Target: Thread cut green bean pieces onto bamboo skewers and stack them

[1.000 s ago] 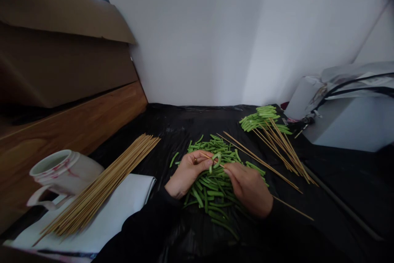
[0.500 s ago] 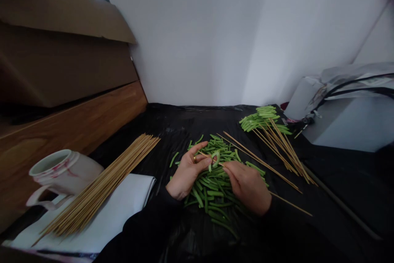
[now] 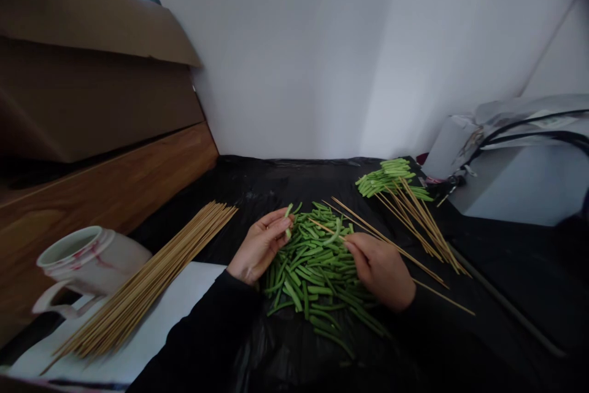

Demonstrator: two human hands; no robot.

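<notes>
Pinching a green bean (image 3: 289, 211) in my left hand (image 3: 261, 244), I grip a skewer (image 3: 323, 227) in my right hand (image 3: 381, 269), both hands above the pile of beans (image 3: 317, 289).

Gap between left hand (image 3: 262, 244) and right hand (image 3: 381, 267) passable over the bean pile (image 3: 317, 282), though a held stick (image 3: 324, 228) projects into it from the right. Far side: black sheet (image 3: 285, 178) offers a lane before the wall (image 3: 285, 62). Obstructions: stick bundle (image 3: 151, 279) and mug (image 3: 115, 258) to the left; loose sticks (image 3: 414, 261) lying diagonally to the right.
</notes>
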